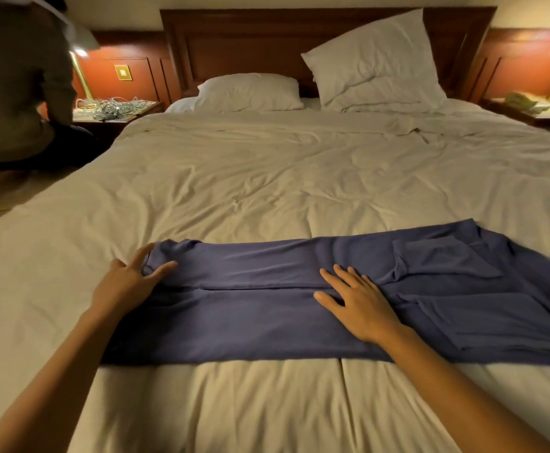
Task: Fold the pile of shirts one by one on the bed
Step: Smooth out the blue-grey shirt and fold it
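Observation:
A blue-purple shirt (267, 322) lies spread sideways across the near part of the white bed (267, 174), its long sides folded in to the middle and its sleeves folded over at the right. My left hand (129, 279) is at the shirt's left end, fingers spread and touching the cloth edge. My right hand (358, 299) lies flat on the shirt's middle, fingers straight, pressing along the centre fold line. No other shirts are in view.
Two white pillows (250, 93) (378, 63) lean at the wooden headboard (250, 37). A person (15, 86) sits at the bed's far left beside a nightstand (116, 109) with tangled cables. Another nightstand (535, 106) with a lamp is at the right.

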